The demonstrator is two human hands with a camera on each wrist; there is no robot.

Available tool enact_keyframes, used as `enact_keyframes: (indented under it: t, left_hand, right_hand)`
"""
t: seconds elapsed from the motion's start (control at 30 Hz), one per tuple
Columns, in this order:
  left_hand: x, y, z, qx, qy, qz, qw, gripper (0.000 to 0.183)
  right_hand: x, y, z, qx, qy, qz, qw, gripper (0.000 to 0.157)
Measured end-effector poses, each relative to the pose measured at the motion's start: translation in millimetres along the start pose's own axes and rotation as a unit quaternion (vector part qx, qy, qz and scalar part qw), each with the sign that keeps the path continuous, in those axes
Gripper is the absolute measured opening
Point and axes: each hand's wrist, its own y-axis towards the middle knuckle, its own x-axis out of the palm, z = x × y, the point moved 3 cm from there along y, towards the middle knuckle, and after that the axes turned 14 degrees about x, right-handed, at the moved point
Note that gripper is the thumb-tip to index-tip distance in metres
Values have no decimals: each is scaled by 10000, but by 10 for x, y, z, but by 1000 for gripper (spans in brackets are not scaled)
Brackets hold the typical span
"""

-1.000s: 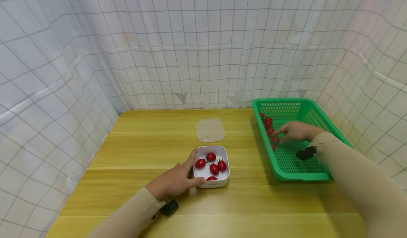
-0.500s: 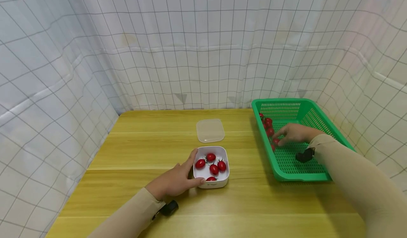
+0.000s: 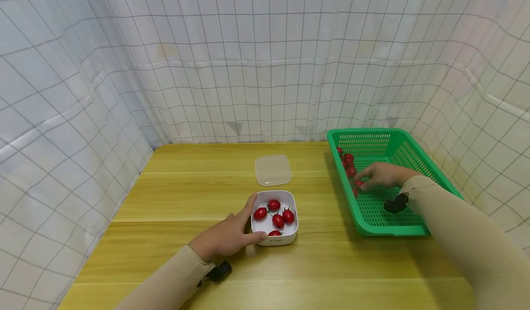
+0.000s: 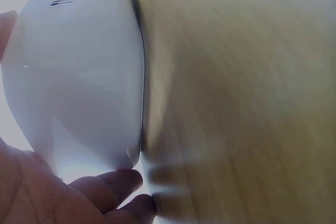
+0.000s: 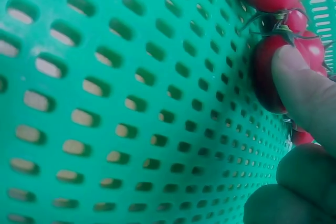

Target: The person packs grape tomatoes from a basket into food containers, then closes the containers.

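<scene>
My left hand [image 3: 225, 237] holds a small white square box [image 3: 286, 239], its thumb on the front rim and its fingers along the left side. Several red cherry tomatoes [image 3: 278, 221] with green stems lie inside. In the left wrist view, the fingers curl against the wall of the box [image 4: 84, 77]. My right hand [image 3: 383, 175] reaches into a green perforated basket [image 3: 395, 230] and pinches a cherry tomato [image 5: 266, 74] near its left wall. The thumb covers part of this tomato. Several other cherry tomatoes [image 3: 349, 162] line that same wall.
A translucent square lid [image 3: 273, 170] lies flat on the wooden table [image 3: 182, 195], just behind the box. White grid-patterned curtains [image 3: 273, 89] enclose the table at the back and sides. Dark wrist cameras hang below both wrists.
My right fingers have closed in around one cherry tomato by the basket's left wall and shifted it slightly. The left hand and the white box stay in place.
</scene>
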Motion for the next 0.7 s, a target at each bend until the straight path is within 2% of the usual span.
enact_keyframes:
  t: [0.37,0.7]
  left_hand:
    - [20,-6,-13,-3,27,-42,10000,109]
    - [17,-11,-14,-10,-13,-1,10000,109]
  right_hand:
    - [4,-39,0,144,23,-40,9999,49]
    - [1,-16,-3,48,-49,-29,10000,47]
